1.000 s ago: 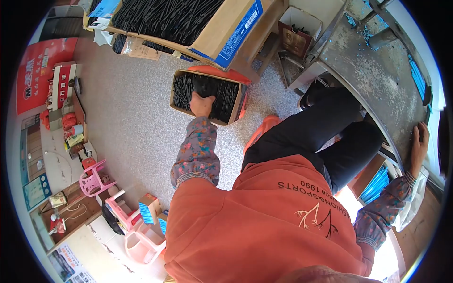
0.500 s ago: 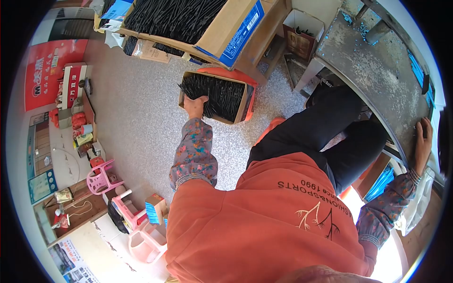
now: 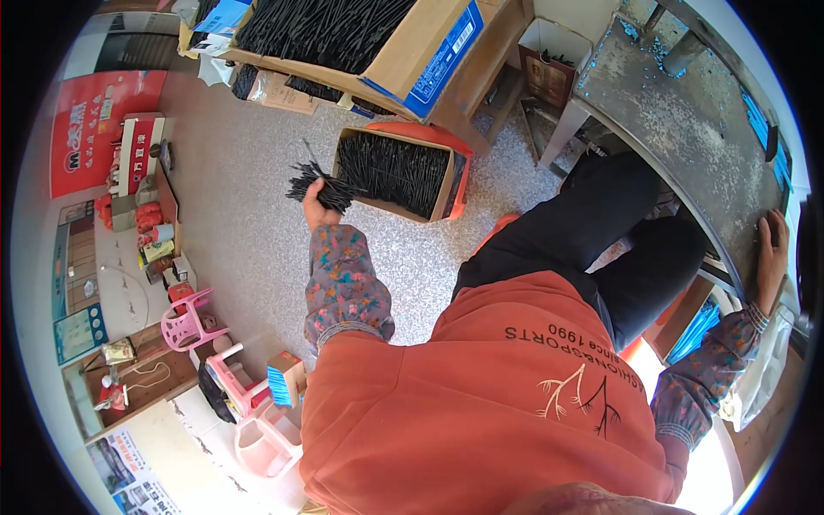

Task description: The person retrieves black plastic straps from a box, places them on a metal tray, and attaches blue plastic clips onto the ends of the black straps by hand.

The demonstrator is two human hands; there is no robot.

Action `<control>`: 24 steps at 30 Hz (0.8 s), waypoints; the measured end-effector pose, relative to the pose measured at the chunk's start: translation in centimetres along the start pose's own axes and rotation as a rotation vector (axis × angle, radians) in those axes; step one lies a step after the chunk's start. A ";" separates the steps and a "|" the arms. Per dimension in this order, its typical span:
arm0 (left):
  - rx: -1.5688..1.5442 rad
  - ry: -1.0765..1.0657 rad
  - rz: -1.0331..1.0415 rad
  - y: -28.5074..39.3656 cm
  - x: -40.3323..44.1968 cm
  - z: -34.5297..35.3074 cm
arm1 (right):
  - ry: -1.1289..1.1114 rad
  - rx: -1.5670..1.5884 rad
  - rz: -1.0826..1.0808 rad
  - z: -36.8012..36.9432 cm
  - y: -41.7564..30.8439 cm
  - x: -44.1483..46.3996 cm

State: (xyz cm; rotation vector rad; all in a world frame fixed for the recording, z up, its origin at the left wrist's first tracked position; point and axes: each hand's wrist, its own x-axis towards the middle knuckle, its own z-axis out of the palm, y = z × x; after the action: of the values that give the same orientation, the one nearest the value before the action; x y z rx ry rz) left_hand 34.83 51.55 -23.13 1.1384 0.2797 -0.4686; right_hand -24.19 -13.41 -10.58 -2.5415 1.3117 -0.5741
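Observation:
My left hand (image 3: 319, 206) is closed around a bundle of thin black strips (image 3: 330, 192). One strip pokes up out of the bunch. The bunch is just left of a small open carton (image 3: 354, 136) filled with similar black strips (image 3: 395, 176), and its right end overlaps the carton's near left edge. My right hand (image 3: 773, 245) lies on the rim of a worn grey metal work table (image 3: 652, 103), fingers stretched out, holding nothing I can see.
A large cardboard box (image 3: 433, 51) of black strips stands beyond the small carton, which sits against an orange-red stool (image 3: 459, 184). Blue strips (image 3: 760, 129) and blue scraps lie on the table. Pink plastic chairs (image 3: 193, 322) stand at the left.
My left hand has come out of the small carton toward the left, lifting a bunch of black strips. The right hand has stayed on the table rim.

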 end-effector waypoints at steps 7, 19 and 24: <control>-0.123 -0.347 0.271 7.2 -4.8 9.9 | 0.012 0.006 -0.017 0.4 0.1 0.2; -0.338 -1.375 -0.261 9.3 -16.3 44.6 | 0.089 0.081 -0.029 -0.5 -4.1 0.1; 0.438 -1.422 -0.057 -1.0 -14.6 53.8 | 0.121 0.104 -0.002 -0.9 -5.8 -0.3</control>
State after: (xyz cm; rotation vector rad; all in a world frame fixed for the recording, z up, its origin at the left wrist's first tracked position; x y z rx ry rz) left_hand 20.44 5.02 4.03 0.9568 -1.0719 -1.2986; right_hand -20.51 -9.86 -7.67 -2.4582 1.2826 -0.7860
